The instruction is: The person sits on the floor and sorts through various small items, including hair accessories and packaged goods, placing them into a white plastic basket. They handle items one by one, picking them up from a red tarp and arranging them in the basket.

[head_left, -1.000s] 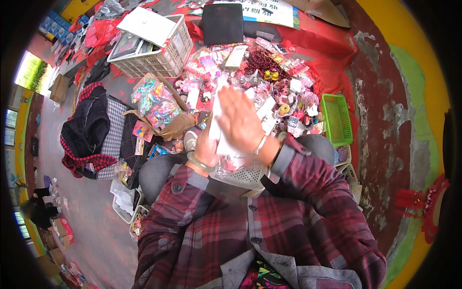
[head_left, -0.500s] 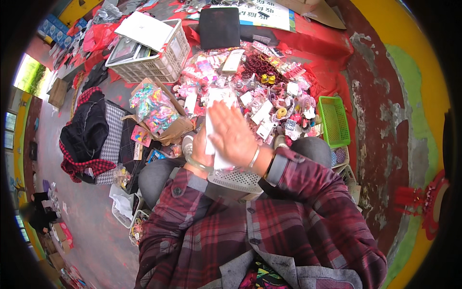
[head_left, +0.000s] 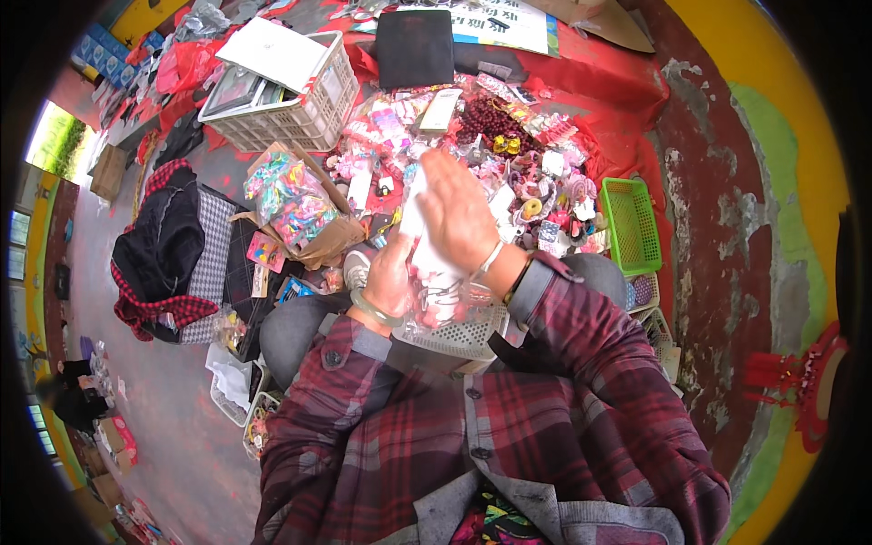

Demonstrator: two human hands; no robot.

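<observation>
A white card (head_left: 412,211) stands between my hands, over the grey-white perforated basket (head_left: 459,341) at my lap. Below the card hangs a clear plastic bag (head_left: 441,307) with pink and white pieces inside; their kind is too blurred to tell. My left hand (head_left: 388,282), with a bangle at the wrist, is closed around the card's left side. Against the card's right face lies my right hand (head_left: 461,220), its fingers straight and flat. Beyond both hands spreads a heap of small hair accessories (head_left: 530,211), pink, white and dark red, some on white cards.
An open carton (head_left: 320,238) of colourful bagged pieces sits left of the heap. Behind it stands a large beige crate (head_left: 300,127) with a white board on top. A green basket (head_left: 633,227) is at the right. Dark clothing (head_left: 163,245) lies at the left.
My right hand has turned more upright and shifted slightly right and up along the card. The clear bag with pink and white pieces now shows below the hands.
</observation>
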